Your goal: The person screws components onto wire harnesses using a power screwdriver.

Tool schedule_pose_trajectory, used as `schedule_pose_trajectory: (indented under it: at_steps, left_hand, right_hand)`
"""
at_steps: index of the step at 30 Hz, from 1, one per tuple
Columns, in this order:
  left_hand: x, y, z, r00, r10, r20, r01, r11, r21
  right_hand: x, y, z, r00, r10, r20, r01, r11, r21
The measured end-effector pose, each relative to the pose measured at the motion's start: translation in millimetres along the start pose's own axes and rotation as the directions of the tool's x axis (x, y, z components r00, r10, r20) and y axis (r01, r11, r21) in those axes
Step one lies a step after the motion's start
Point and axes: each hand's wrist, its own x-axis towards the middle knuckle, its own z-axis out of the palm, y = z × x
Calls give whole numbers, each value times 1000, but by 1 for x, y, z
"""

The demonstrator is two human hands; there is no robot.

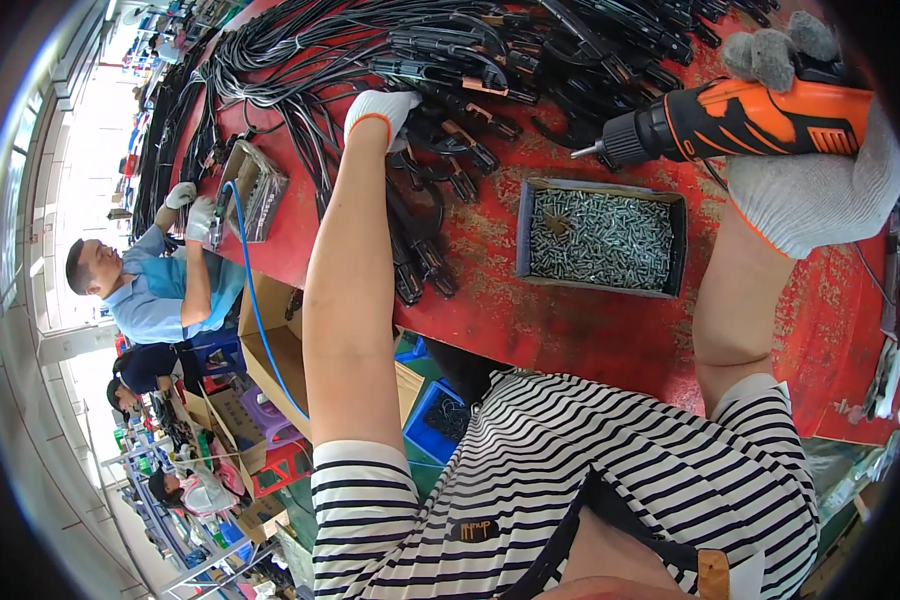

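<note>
My right hand point(820, 190), in a grey-white knit glove, is wrapped round an orange and black power screwdriver point(770, 118). Its bit points left, above a box of screws point(523, 230). Small silvery screws point(600, 238) fill that open cardboard box. At the far left of the table my gloved left hand point(382, 112) reaches in among black cable clamps point(460, 140) with copper-coloured parts. The fingers curl downward, partly hidden, and what they hold cannot be made out. More clamps point(420, 265) lie beside my left forearm.
Bundled black cables point(270, 60) run across the worn red table point(470, 320) toward the far left. A co-worker point(160, 280) sits at the left edge near a small box point(255, 190) and a blue hose point(250, 285). Below stand an open carton point(260, 340) and a blue bin point(438, 415).
</note>
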Motion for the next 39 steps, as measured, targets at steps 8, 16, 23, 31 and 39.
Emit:
schedule_pose_trajectory:
  at_steps: [8,16,23,31,39]
  left_hand:
    - [-76,23,18,924,347,162,-377,749,545]
    - [-84,-5,16,697,682,223,-686,543,484]
    - [-114,45,75,794,563,-229,-460,803,378]
    - [-143,44,136,848,353,-395,-431,894,-126]
    - [-141,66,108,904,397,-156,-413,907,-84]
  right_hand:
    - [1,4,13,997,-9,80,12,999,-40]
    - [-4,0,24,988,-56,143,68,995,-79]
    - [-4,-1,19,986,-12,166,20,998,-51]
    - [2,-27,-54,991,23,129,-18,999,-41]
    - [0,-3,-16,981,72,180,-70,997,-21]
